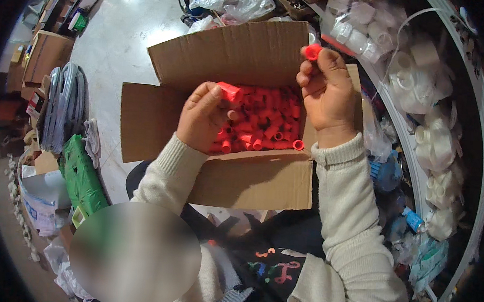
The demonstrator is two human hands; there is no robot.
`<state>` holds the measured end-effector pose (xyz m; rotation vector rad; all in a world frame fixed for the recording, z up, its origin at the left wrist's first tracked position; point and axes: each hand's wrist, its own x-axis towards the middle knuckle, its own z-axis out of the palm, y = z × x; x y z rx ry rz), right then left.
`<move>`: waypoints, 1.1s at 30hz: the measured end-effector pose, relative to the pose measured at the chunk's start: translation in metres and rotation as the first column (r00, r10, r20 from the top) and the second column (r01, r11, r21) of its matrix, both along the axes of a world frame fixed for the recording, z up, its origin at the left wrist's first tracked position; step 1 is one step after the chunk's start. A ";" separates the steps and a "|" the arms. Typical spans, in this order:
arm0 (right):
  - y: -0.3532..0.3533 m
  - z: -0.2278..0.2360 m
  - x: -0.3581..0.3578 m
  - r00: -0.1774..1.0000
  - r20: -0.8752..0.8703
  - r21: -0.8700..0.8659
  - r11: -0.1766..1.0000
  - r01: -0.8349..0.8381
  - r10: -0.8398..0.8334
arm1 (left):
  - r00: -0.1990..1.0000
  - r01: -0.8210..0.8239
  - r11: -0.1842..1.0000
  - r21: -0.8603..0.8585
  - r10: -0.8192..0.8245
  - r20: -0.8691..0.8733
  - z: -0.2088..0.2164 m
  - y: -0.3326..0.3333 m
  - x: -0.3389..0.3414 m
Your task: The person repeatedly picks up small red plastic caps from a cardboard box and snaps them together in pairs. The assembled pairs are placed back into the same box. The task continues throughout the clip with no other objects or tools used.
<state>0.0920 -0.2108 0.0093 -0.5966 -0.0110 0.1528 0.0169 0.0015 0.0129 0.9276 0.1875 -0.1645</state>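
Observation:
An open cardboard box (251, 182) stands before me with its flaps spread. Inside lies a heap of small red plastic pipe fittings (266, 116). Over the left part of the heap, my left hand (202, 115) is closed on a red pipe fitting (230, 92), held between thumb and fingers. My right hand (326, 87), raised above the box's right side, pinches another red pipe fitting (313, 52), whose round opening shows. One loose red fitting (298, 145) sits at the box's near right corner.
Bags of white fittings (412, 78) line a rack (418, 167) on the right. Clear plastic bags (232, 1) lie beyond the box. At left are coiled grey hoses (64, 107) and a green wrapped bundle (83, 172) on the floor. A blue can (413, 219) lies at lower right.

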 end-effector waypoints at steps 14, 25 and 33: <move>-0.019 0.003 0.017 0.950 -0.221 0.108 0.963 0.247 -0.219 | 0.760 0.159 -0.577 0.801 -0.447 -0.472 -0.040 -0.036 0.059; -0.018 0.009 0.014 0.940 -0.313 0.119 0.976 0.181 -0.136 | 0.697 -0.066 -0.332 0.941 -0.690 -0.194 -0.144 -0.072 0.094; -0.016 0.004 0.013 0.971 -0.240 0.164 0.985 0.044 -0.003 | 0.893 0.438 0.723 0.534 -0.420 -0.165 -0.032 -0.034 0.046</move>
